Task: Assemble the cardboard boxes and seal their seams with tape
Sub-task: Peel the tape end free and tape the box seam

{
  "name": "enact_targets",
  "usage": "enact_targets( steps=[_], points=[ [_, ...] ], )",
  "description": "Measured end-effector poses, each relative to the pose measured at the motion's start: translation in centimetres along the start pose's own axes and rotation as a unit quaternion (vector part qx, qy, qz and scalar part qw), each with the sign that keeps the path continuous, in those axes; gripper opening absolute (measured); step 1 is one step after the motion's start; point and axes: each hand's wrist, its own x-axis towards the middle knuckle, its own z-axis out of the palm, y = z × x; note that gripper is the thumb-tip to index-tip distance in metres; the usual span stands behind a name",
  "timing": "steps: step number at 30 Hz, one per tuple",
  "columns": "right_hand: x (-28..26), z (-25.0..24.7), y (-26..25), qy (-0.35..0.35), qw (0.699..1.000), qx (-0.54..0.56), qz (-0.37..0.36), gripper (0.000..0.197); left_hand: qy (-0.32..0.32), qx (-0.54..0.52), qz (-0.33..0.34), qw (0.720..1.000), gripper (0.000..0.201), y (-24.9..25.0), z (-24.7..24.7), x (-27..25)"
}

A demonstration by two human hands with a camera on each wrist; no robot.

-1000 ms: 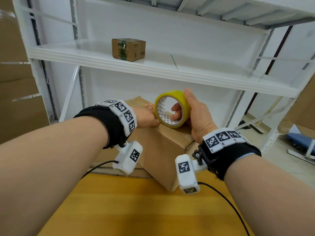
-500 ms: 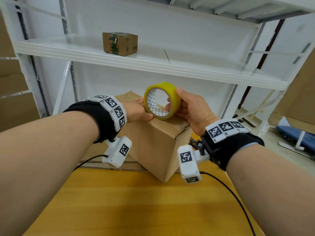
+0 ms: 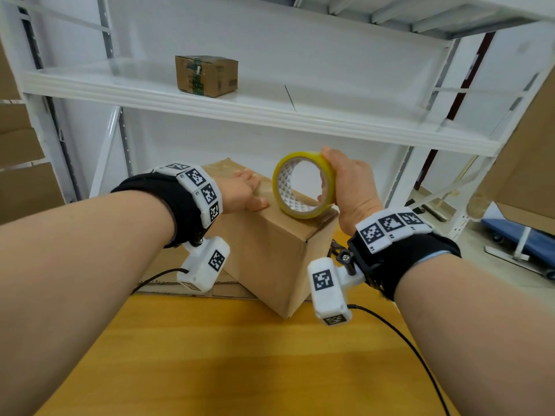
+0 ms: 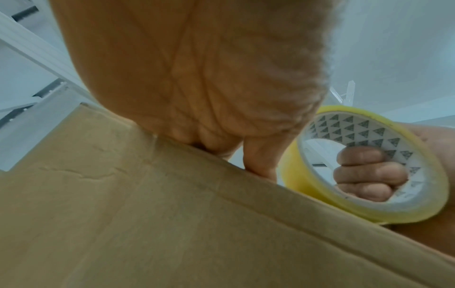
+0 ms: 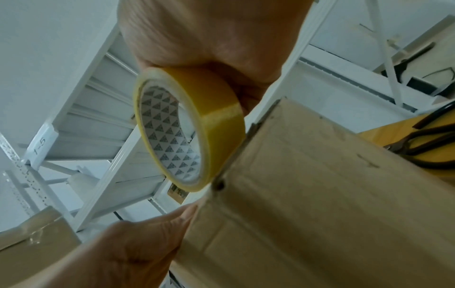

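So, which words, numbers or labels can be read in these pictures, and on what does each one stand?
"1-5": handwritten on the white shelf frame, seen in the right wrist view.
Small box on the shelf: dark print and a barcode, too blurred to read.
Wrist bands: only square black-and-white marker patterns, with tiny characters too small to read.
Tape roll core: triangle pattern, no words.

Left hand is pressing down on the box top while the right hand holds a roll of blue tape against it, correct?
Not quite: the tape roll is yellow, not blue, as the head view shows. The rest holds: the left hand presses on top of the cardboard box and the right hand holds the roll against it.
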Motion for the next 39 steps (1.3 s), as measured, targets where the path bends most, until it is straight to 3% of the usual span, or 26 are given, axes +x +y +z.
enact_targets(
  steps=[3,9,11,14,18,25,31,39],
  points=[
    [-0.4,-0.2,0.8,-0.018,0.999,0.023,0.028,0.05,0.001,0.027,-0.014,1.0,0.065,0.8,0.0,0.1],
    [-0.8,-0.3,1.5,-0.041,0.997,0.043,0.053,0.069,0.025,-0.025,0.045,0.998,0.037,2.1,0.9,1.1],
    [-0.7,-0.3,1.3,-0.046,0.995,0.06,0.064,0.064,0.005,-0.063,0.056,0.996,0.048,1.7,0.8,1.3],
    [-0.7,-0.2,1.1,-0.041,0.991,0.095,0.085,0.052,-0.008,-0.097,0.083,0.992,0.082,1.2,1.1,1.1],
    [-0.9,-0.3,0.6,-0.014,0.985,0.139,0.103,0.043,0.011,-0.101,0.085,0.991,0.068,1.3,1.3,1.4],
    [-0.9,-1.1,-0.6,0.006,0.985,0.145,0.089,0.032,0.001,-0.059,0.043,0.997,0.061,1.5,0.9,0.5],
    [-0.5,-3.6,-0.8,-0.01,0.992,0.082,0.091,0.033,0.009,0.018,0.026,0.999,0.065,3.4,0.7,-0.5],
    [-1.8,-2.2,0.0,-0.03,0.983,0.148,0.108,0.035,0.011,0.014,0.049,0.999,0.044,4.5,1.2,-0.2]
  ],
)
